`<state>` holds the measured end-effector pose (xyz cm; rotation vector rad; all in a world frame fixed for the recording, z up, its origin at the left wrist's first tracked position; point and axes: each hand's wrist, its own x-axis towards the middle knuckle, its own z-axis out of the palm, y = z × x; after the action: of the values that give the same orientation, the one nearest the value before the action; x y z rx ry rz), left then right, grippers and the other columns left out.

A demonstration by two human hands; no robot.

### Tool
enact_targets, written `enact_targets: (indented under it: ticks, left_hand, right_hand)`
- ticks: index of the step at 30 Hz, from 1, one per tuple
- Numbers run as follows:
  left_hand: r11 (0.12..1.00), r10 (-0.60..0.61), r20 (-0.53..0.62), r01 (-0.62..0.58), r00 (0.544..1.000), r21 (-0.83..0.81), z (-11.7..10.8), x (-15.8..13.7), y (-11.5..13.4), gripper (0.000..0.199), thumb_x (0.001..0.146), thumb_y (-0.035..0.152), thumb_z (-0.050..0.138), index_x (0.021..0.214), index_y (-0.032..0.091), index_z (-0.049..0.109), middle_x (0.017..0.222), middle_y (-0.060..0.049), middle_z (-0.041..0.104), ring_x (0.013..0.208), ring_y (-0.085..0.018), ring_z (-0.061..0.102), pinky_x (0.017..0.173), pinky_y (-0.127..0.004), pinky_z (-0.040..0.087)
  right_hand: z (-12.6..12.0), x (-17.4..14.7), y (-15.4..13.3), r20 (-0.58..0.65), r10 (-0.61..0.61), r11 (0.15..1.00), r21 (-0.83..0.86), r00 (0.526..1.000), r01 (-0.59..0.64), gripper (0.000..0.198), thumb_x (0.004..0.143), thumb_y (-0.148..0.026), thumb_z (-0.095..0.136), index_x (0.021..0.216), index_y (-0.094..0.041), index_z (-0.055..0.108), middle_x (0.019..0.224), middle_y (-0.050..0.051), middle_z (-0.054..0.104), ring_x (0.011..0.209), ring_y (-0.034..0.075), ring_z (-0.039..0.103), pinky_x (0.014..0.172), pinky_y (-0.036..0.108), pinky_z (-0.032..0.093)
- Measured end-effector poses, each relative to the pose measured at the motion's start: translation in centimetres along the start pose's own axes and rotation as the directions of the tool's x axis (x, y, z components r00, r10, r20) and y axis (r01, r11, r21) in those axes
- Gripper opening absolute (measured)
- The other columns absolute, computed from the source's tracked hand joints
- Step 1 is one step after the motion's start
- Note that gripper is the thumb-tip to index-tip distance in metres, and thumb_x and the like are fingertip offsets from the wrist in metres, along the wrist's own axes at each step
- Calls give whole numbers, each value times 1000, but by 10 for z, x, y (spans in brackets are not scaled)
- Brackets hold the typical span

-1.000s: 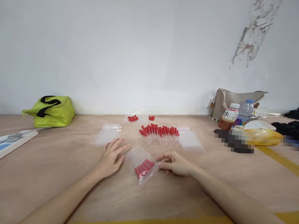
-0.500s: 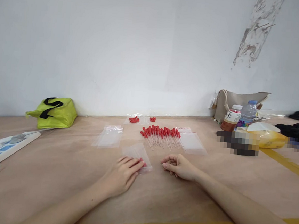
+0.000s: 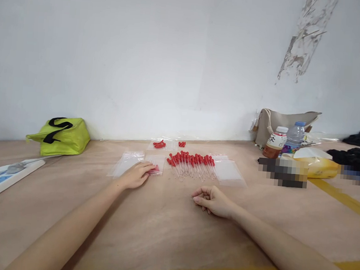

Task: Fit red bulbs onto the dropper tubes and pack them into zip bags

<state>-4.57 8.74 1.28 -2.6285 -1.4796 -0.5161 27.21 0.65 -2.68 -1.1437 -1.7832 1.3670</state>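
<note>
My left hand (image 3: 137,174) lies palm down with its fingers stretched out over a clear zip bag (image 3: 160,164), touching its left part. Inside that bag is something red, partly hidden by the fingers. The bag lies against and partly over a stack of clear zip bags (image 3: 127,164) on the left. My right hand (image 3: 210,200) rests on the table, fingers curled in, with nothing visible in it. Just beyond it lies a row of droppers (image 3: 191,163) with red bulbs and thin clear stems. More clear zip bags (image 3: 231,173) lie right of the row.
At the back, red bulbs (image 3: 159,144) lie on clear plastic by the wall. A lime-green bag (image 3: 64,137) and a white power strip (image 3: 12,175) are at left. Bottles (image 3: 275,142), a beige bag (image 3: 262,131) and a yellow tissue pack (image 3: 319,166) stand at right.
My left hand has moved forward and left, and the bag with the red contents has moved with it to the left stack. My right hand stays in place. The view shifts slightly.
</note>
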Motion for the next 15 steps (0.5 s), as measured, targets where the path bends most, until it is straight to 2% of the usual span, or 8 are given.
enact_targets:
  ticks: [2,3,5,7,8,10,12,15]
  left_hand:
    - [975,-218,-91,220,972,12,-2,-3,-9,33,78,24,43,107,23,58,114,-2,58,109,-22,48,97,-37,31]
    - [938,-342,-146,347,928,11,-3,-4,-14,32,79,25,41,105,21,59,113,-5,58,110,-25,47,97,-42,29]
    - [828,-547,-231,561,804,-9,-4,-8,-26,36,80,33,39,104,15,58,112,-14,57,111,-34,44,93,-51,28]
    - [715,-682,-258,698,684,-42,-4,-11,-38,44,75,42,47,103,9,56,111,-21,55,109,-40,43,87,-54,31]
    - [668,-729,-252,741,637,-60,-3,-13,-44,49,70,44,52,103,8,56,108,-22,56,107,-41,45,85,-52,34]
    - [604,-788,-219,790,575,-102,-3,-17,-54,51,62,44,61,99,8,56,100,-21,60,100,-38,51,80,-45,40]
    - [570,-819,-186,807,543,-156,-5,-20,-61,42,60,38,66,92,11,58,89,-15,64,91,-34,57,75,-40,44]
    - [552,-834,-194,793,517,-258,-16,-24,-65,22,62,27,65,78,13,59,74,-9,65,80,-30,61,70,-39,45]
  right_hand:
    - [0,0,0,5,4,1000,-4,1000,-4,30,71,-41,57,87,-16,58,64,-1,54,49,6,47,38,15,36]
    - [-1,0,-1,8,7,1000,-7,1000,-7,30,71,-41,57,88,-16,58,64,-1,53,49,6,47,38,15,36]
    - [-1,0,-2,14,15,1000,-13,1000,-15,31,71,-41,58,88,-15,57,64,-1,53,49,5,46,38,15,36]
    - [-1,0,-3,15,22,1000,-14,1000,-21,30,71,-40,58,88,-15,57,63,-2,52,49,5,46,38,15,36]
    - [0,0,-3,14,23,1000,-14,1000,-23,30,71,-40,58,88,-15,57,62,-2,52,49,5,46,38,15,36]
    - [0,0,-4,12,27,1000,-15,1000,-27,30,71,-40,58,88,-15,57,62,-2,52,49,5,46,38,15,36]
    - [0,1,-5,10,29,999,-17,1000,-29,30,70,-40,59,88,-16,57,63,-2,52,49,6,46,38,16,36]
    - [1,0,-6,4,29,999,-17,1000,-29,30,69,-39,60,86,-15,56,63,-2,52,49,6,46,38,16,36]
